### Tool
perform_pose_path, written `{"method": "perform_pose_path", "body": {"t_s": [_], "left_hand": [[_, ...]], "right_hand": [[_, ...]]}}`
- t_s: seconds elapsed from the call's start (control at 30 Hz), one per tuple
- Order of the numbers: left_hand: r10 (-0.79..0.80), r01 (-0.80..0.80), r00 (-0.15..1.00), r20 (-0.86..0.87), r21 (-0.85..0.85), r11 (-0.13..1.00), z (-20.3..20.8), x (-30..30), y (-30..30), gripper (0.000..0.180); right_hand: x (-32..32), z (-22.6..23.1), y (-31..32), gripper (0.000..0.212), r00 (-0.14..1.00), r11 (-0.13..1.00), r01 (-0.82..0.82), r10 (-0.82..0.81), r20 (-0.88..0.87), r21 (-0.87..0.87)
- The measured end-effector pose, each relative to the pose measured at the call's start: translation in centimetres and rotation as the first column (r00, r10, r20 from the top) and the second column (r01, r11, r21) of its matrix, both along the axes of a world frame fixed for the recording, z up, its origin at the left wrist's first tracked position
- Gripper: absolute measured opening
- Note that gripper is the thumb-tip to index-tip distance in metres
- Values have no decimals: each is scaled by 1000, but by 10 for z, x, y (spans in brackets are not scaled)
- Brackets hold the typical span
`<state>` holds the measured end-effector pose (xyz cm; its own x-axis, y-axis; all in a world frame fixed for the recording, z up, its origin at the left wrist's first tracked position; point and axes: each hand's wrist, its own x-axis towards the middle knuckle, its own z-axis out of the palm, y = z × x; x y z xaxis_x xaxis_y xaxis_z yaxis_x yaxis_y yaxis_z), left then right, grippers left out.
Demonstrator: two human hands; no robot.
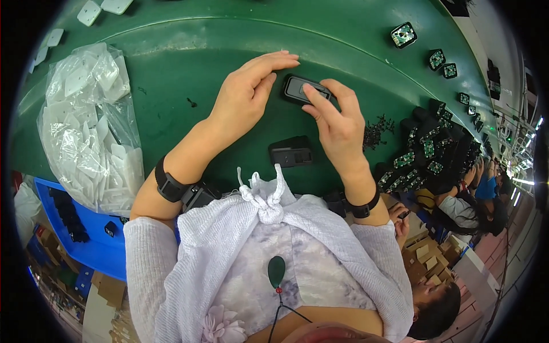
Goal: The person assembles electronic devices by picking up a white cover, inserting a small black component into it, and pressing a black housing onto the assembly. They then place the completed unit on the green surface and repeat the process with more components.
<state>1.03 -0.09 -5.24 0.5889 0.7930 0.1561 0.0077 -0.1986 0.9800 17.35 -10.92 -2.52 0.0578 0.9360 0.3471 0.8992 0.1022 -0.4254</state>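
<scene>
A black rectangular device (294, 87) with rounded corners and a grey-edged face lies on the green table in front of me. My right hand (338, 120) grips its right side, the index finger pressed on its face and the other fingers round its edge. Just left of the device is my left hand (243, 94), holding nothing, its fingers stretched out near the device's upper left corner. Closer to my body, between my forearms, rests a second black plastic housing (290, 151), apart from both hands.
Right of my right hand lie a heap of tiny black parts (378, 131) and a pile of black housings with green circuit boards (429, 150). A clear bag of white plates (94, 126) and a blue tray (103, 254) are at left. Another person's hand (398, 220) shows at right.
</scene>
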Motion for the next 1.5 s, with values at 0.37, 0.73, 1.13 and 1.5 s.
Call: {"method": "perform_pose_path", "body": {"t_s": [0.37,0.73,1.13,1.5], "left_hand": [[71,293,878,-473,650,701,5,-8,-9,48],[108,375,804,-585,639,671,13,-7,-13,50],[-63,69,923,-379,2,998,22,22,-1,34],[-90,2,971,-223,-367,930,50,-6,-11,34]], "right_hand": [[1,-14,-11,49,997,999,20,-24,80,43],[-4,-16,-6,51,990,998,32,-39,133,55],[38,21,25,40,446,959,-182,-118,-887,-219],[5,31,30,38,409,960,-180,-125,-904,-214]]}}
